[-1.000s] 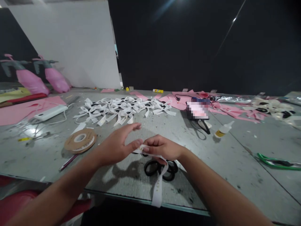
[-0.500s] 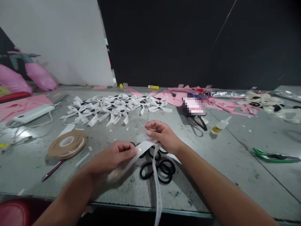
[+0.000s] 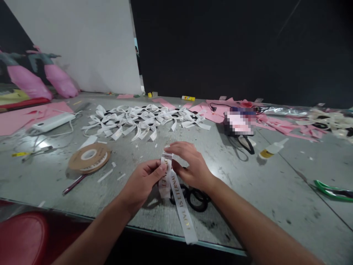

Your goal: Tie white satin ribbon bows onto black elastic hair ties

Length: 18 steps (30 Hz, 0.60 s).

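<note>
A white printed ribbon hangs from between my hands, one tail reading "LOVE IS ETERNAL" down toward the table's front edge. My left hand pinches a shorter length of it between thumb and fingers. Curved over the ribbon's upper end, my right hand has its fingertips on the fold at the top. Several black hair ties lie on the table below and behind the ribbon, partly covered by my right hand and wrist. Whether a hair tie is inside the fold is hidden.
A ribbon spool and a pen lie left. White ribbon bows spread across the back. To the right are a small glue bottle and green-handled snips. A red stool stands below the front edge.
My hands have drawn together, and the ribbon stretched between them now hangs folded with both lengths down. My right fingers have moved over its top. The view has shifted slightly left.
</note>
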Each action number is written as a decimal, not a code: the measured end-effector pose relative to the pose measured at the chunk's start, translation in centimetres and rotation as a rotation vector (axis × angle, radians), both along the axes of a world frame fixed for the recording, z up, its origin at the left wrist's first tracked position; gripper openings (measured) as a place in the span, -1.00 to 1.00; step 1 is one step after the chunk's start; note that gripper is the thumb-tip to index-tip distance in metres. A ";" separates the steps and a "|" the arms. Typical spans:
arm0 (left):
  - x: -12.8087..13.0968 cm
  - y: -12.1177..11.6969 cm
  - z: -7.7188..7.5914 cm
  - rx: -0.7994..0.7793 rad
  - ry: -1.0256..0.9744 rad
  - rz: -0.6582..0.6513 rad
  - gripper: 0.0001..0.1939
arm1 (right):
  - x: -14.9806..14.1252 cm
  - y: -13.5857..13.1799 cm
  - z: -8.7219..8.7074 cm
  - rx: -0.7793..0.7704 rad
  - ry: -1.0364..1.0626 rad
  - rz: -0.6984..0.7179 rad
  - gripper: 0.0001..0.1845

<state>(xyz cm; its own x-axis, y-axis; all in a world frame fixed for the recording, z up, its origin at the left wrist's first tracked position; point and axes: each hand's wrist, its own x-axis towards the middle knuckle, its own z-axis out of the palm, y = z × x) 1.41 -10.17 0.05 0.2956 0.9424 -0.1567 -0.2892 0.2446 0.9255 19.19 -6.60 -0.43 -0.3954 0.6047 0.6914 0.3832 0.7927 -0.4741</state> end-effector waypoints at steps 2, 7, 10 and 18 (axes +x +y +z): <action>-0.1 -0.1 -0.1 0.015 -0.003 0.002 -0.68 | -0.5 -0.1 -0.3 0.072 -0.002 -0.070 -0.78; -0.4 0.2 -0.3 0.060 -0.109 0.084 -0.68 | -1.2 -0.3 -0.6 0.046 0.008 -0.031 -0.83; -0.5 0.4 -0.5 0.065 -0.157 0.149 -0.65 | -1.5 -0.5 -0.7 0.019 0.012 0.011 -0.86; -0.5 0.8 -1.3 0.192 0.046 0.264 -0.68 | -2.0 -1.1 -0.6 -0.271 0.059 0.076 -0.85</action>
<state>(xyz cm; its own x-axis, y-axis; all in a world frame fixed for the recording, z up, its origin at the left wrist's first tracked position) 0.88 -9.38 -1.29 0.0336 0.9991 0.0241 -0.2759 -0.0139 0.9611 17.21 -7.67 -1.04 -0.4101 0.7407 0.5321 0.2928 0.6595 -0.6923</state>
